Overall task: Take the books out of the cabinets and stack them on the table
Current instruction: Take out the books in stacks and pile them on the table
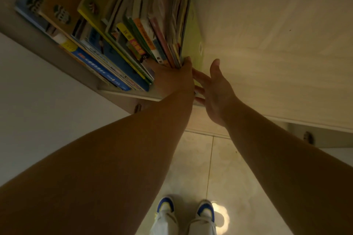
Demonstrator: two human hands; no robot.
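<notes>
Right now my left hand [172,80] grips the lower ends of a bunch of books [168,44] standing in the cabinet [122,92], thumb against the spines. My right hand [214,89] is spread open, fingers straight, touching the green book [193,44] beside them.

Pale glossy floor tiles [193,168] run underfoot, crossed by thin grout lines, with a bright spot of reflected light [221,213] near the bottom edge. A light wood-grain panel [277,53], perhaps an open cabinet door, fills the upper right. A plain white wall [38,110] stands on the left.
</notes>
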